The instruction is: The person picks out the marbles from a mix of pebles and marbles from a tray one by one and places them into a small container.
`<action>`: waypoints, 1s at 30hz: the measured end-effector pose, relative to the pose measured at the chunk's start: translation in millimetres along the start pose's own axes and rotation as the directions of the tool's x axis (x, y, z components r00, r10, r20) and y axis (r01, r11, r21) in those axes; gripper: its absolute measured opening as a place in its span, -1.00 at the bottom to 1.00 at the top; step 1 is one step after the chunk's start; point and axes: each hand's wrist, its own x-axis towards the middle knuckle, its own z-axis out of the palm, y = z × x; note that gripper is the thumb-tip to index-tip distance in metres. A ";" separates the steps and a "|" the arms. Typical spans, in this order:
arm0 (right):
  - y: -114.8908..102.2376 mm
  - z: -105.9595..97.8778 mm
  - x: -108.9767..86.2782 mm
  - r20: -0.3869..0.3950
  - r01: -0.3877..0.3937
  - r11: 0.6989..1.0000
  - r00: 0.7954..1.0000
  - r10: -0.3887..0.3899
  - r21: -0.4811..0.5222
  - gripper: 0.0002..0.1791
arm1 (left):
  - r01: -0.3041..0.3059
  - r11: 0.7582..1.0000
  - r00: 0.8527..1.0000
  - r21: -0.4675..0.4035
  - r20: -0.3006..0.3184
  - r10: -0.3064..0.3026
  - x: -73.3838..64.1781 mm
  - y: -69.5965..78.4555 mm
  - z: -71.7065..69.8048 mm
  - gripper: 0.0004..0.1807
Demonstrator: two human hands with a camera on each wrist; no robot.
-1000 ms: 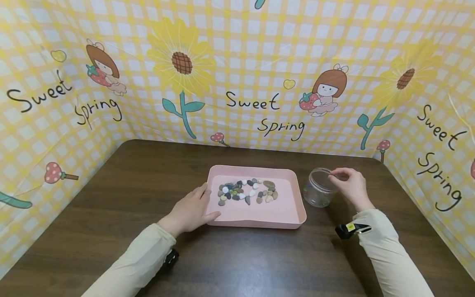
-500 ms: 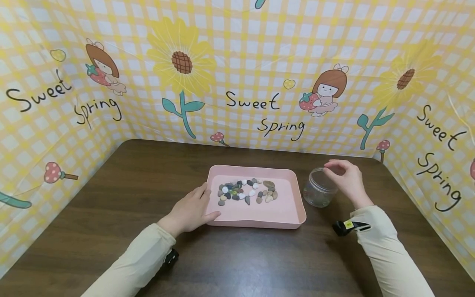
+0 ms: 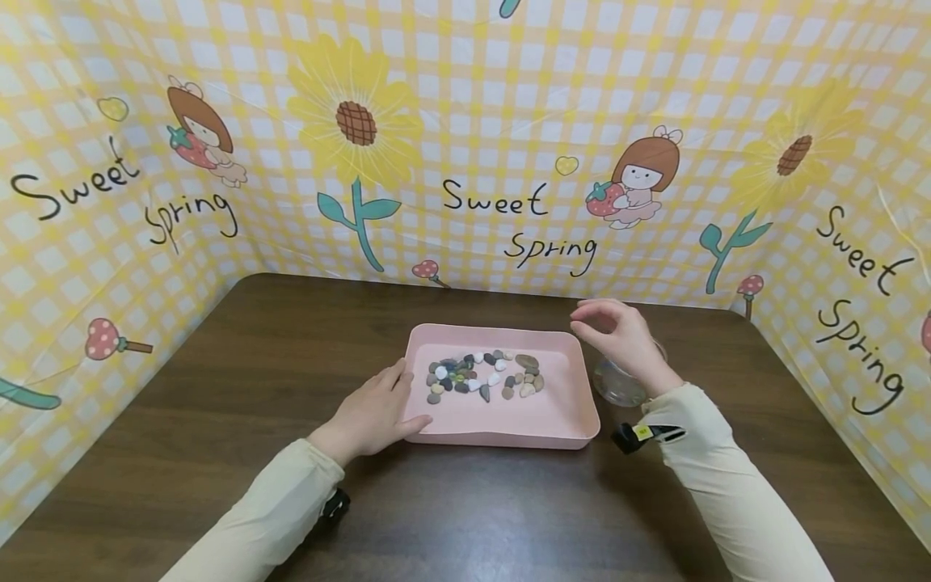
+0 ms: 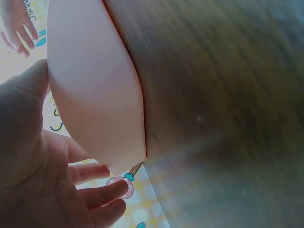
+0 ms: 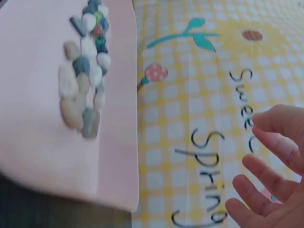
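Note:
A pink rectangular tray [image 3: 560, 416] holds pebbles [image 3: 527, 361] in grey, white and tan, with a few coloured glassy pieces [image 5: 99, 31] among them. At the tray's left end my left hand [image 3: 371, 408] rests with straight fingers along the wall, its thumb at the near left corner. My right hand [image 3: 618, 335] is raised over the tray's far right corner, in front of a clear jar [image 3: 618, 386] that it partly hides. Its thumb and index fingertips meet while the other fingers spread loosely. I cannot tell whether something small sits between those two tips.
The jar stands on the brown wooden table [image 3: 465, 509], just right of the tray. A yellow checked cloth [image 3: 480, 121] with flowers and lettering encloses the back and both sides. Each wrist carries a black strapped camera [image 3: 629, 436].
My right hand has lifted from the jar's rim and moved left to the tray's far right corner, thumb and index still together. The left hand, tray and pebbles stay put.

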 end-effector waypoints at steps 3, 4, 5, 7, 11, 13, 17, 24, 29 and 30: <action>-8.2 8.3 4.8 0.051 0.010 0.999 0.999 -0.012 0.039 -0.75 | 0.000 1.000 1.000 0.000 -0.001 0.000 -0.1 0.0 0.0 -0.12; -10.3 11.0 6.4 0.066 0.013 0.999 0.998 -0.016 0.048 -0.77 | -0.001 1.000 1.000 0.000 -0.002 0.001 0.0 -0.1 0.2 -0.12; -12.4 13.7 7.7 0.082 0.021 0.998 0.996 -0.025 0.053 -0.77 | -0.002 1.000 1.000 0.000 -0.003 0.002 0.0 -0.1 0.3 -0.12; -15.9 19.2 10.1 0.117 0.040 0.997 0.992 -0.048 0.070 -0.79 | -0.001 1.000 1.000 -0.001 -0.006 0.001 0.2 -0.3 0.5 -0.12; -18.9 30.4 14.5 0.184 0.071 0.992 0.979 -0.090 0.108 -0.80 | -0.004 1.000 1.000 -0.001 -0.006 0.004 -0.3 -0.2 0.3 -0.12; -19.2 35.9 16.8 0.209 0.083 0.987 0.972 -0.110 0.135 -0.79 | -0.004 1.000 1.000 -0.005 -0.005 0.004 -0.3 -0.4 0.5 -0.12; -18.2 45.6 21.8 0.245 0.097 0.984 0.961 -0.132 0.150 -0.77 | -0.003 1.000 1.000 -0.011 -0.003 0.003 -0.2 -0.6 0.9 -0.12; -17.0 59.9 29.5 0.294 0.099 0.984 0.945 -0.140 0.151 -0.75 | -0.006 1.000 1.000 0.002 -0.004 0.006 0.3 -1.1 1.4 -0.12; -14.1 69.9 34.5 0.322 0.092 0.982 0.936 -0.142 0.165 -0.74 | -0.008 1.000 1.000 0.004 -0.007 0.008 0.3 -1.2 1.5 -0.12; -14.2 71.5 35.0 0.331 0.083 0.982 0.934 -0.137 0.172 -0.74 | -0.008 1.000 1.000 0.005 -0.007 0.008 0.2 -1.2 1.4 -0.12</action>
